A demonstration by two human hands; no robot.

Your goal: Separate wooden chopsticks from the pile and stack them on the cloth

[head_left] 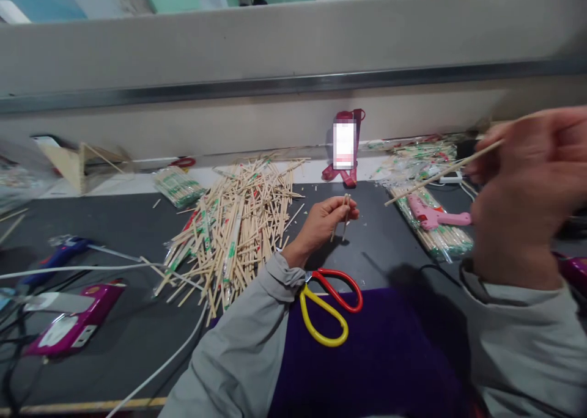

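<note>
Near the middle of the table, my left hand (318, 225) is closed in a pinch on short wooden stick pieces (345, 217), which point downward from its fingertips. Raised at the right, my right hand (527, 179) grips one end of a long thin wooden stick (426, 181). Its free end slants down and left, apart from the left hand. Below my left wrist lie scissors with one red and one yellow handle (326, 343); the sleeve hides their blades. A big loose pile of chopsticks (247, 222), some in wrappers, spreads to the left of my left hand.
A pink glue gun (428, 216) rests on bagged chopsticks (447, 244) at right. At left are a blue glue gun (64, 256), a magenta device (76, 320) and a white cable (181, 351). A lit screen (345, 143) with a red strap stands against the back wall.
</note>
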